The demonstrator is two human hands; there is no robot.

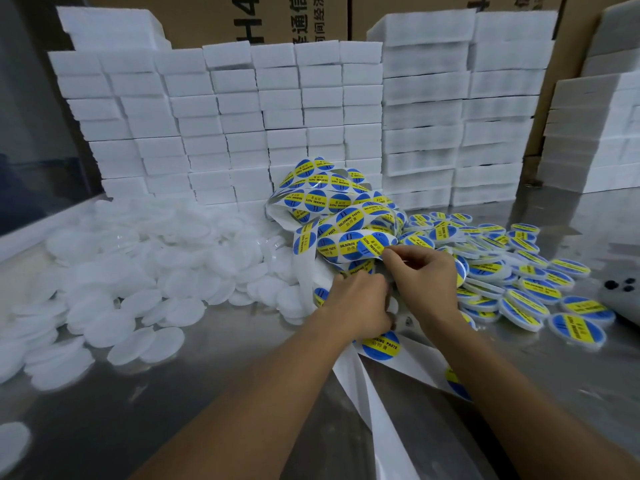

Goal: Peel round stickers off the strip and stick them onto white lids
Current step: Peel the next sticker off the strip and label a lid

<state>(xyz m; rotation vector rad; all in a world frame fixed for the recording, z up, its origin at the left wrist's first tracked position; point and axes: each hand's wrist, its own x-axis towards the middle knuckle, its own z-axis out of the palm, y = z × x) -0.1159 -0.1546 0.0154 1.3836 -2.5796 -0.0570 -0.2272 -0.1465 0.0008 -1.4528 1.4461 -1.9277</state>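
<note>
Two bare hands work a tangled strip of round stickers on a steel table.

Head view: the right hand (420,282) pinches the edge of a round blue-and-yellow sticker (372,244) on the white paper backing strip (367,403), which coils at centre and trails toward the near edge. The left hand (356,306) curls its fingers around the strip just beside it. Plain white round plastic lids (138,271) lie heaped at left; lids already stickered (533,289) spread at right. White foam blocks (242,116) are stacked along the far side of the shiny metal table (173,393).

Right hand (424,282) pinches sticker (372,244) on strip (346,220); left hand (356,306) beside.
</note>
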